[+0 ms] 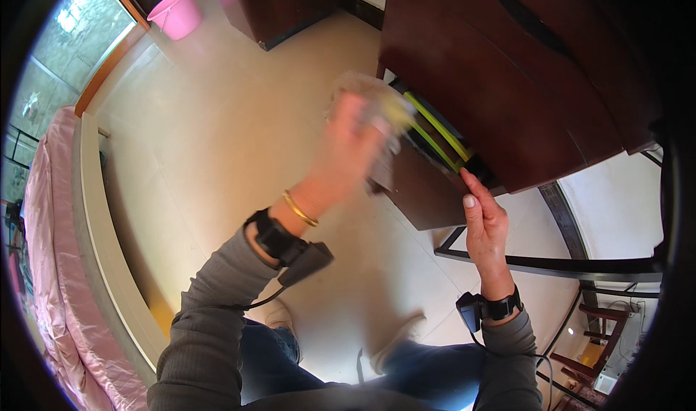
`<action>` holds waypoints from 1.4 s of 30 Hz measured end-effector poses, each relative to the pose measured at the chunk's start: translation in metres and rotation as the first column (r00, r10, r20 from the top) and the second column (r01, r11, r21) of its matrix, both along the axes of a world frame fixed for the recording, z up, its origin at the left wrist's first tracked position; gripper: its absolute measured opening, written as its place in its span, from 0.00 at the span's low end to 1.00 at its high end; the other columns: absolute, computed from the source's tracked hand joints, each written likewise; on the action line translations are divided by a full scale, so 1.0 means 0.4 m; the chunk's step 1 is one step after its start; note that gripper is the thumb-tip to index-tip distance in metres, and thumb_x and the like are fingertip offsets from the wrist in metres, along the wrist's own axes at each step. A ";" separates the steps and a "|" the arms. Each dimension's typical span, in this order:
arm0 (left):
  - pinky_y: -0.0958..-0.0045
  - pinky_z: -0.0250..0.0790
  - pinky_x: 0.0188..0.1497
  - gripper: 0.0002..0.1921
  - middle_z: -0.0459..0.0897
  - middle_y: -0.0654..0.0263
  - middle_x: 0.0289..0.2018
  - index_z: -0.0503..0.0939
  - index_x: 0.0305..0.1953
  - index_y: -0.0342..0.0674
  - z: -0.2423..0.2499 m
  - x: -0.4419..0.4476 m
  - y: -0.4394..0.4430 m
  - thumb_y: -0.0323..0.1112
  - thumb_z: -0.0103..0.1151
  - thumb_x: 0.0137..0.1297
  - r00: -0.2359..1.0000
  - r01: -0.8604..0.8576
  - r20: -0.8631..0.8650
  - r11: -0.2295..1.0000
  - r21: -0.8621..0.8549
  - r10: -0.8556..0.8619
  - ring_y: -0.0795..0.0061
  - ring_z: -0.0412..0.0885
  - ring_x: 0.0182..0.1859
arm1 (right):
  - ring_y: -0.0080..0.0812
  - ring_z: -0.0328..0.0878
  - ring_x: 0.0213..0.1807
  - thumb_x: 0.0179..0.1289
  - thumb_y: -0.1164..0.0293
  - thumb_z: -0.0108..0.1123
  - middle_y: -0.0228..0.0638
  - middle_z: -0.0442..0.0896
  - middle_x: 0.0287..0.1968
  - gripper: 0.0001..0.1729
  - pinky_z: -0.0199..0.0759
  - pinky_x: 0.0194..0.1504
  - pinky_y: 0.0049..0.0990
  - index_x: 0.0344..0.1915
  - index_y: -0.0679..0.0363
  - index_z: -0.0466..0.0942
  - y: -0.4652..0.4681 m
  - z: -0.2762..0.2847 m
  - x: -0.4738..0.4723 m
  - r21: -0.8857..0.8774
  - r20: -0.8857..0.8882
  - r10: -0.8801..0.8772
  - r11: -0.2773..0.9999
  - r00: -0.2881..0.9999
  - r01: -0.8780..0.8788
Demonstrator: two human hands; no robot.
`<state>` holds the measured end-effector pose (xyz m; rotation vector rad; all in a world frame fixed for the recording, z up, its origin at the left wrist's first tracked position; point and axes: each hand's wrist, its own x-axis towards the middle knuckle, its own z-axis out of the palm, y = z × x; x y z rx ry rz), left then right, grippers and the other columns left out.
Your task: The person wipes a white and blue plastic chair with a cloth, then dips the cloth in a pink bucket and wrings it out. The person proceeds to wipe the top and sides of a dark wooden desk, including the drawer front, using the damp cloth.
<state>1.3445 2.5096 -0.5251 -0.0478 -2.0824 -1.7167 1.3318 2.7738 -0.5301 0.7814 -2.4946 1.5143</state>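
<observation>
My left hand, blurred by motion, holds a grey-brown cloth beside the upper end of an open compartment, perhaps a drawer, in a dark wooden cabinet. Below the cloth runs the brown front panel of that compartment. Yellow-green strips show inside it; what they belong to cannot be made out. My right hand is at the other end of the opening. Its index fingertip touches the edge near the strips, with the thumb apart; its other fingers are mostly hidden.
A black metal frame crosses the right side, near a wooden chair. On the left is a bed with a pink cover and a pale side rail. A pink bucket stands farther off on the tiled floor.
</observation>
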 end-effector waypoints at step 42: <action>0.63 0.70 0.62 0.20 0.81 0.58 0.55 0.73 0.59 0.33 0.142 0.077 -0.031 0.43 0.46 0.77 0.933 0.206 -0.032 0.462 0.863 -0.358 0.65 0.79 0.57 | 0.36 0.81 0.46 0.60 0.74 0.68 0.45 0.82 0.49 0.27 0.76 0.44 0.27 0.60 0.66 0.74 -0.137 0.074 0.099 -0.115 0.088 0.180 0.979 0.980 -0.169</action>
